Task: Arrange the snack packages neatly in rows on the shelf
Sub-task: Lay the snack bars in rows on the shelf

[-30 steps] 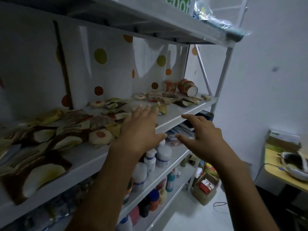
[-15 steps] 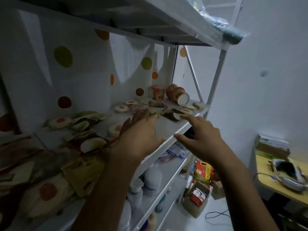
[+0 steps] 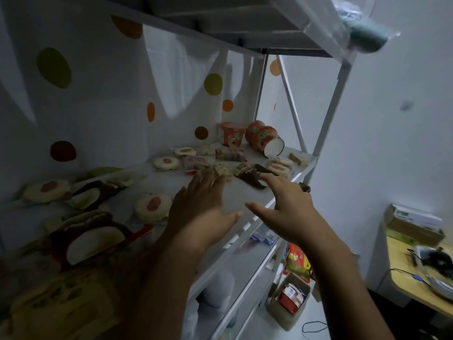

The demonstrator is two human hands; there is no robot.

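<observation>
1. Over the white shelf (image 3: pixel 245 195) we've got both hands out, palms down, nothing picked up.
2. Our left hand (image 3: pixel 196 204) hovers with fingers straight and spread, holding nothing, fingertips aimed at twelve o'clock toward a loose heap of small wrappers (image 3: pixel 220 168).
3. Our right hand (image 3: pixel 286 204) is just beside it at three o'clock, fingers loosely spread and empty too; the two thumbs point at each other, near but apart.
4. All along the shelf the snack packages (image 3: pixel 166 163) lie scattered, not in rows: a round pack (image 3: pixel 153 207) at nine o'clock of the left hand, and a dark brown pack (image 3: pixel 252 179) at eleven o'clock of the right. We can't tell whether the fingertips touch it.
5. Far end, one o'clock: one noodle cup (image 3: pixel 231 134) stands upright, and a tipped cup (image 3: pixel 263 141) lies beside it on its side, white end facing us.
6. Down at five o'clock, a cardboard box (image 3: pixel 289 300) sits on the floor.
</observation>
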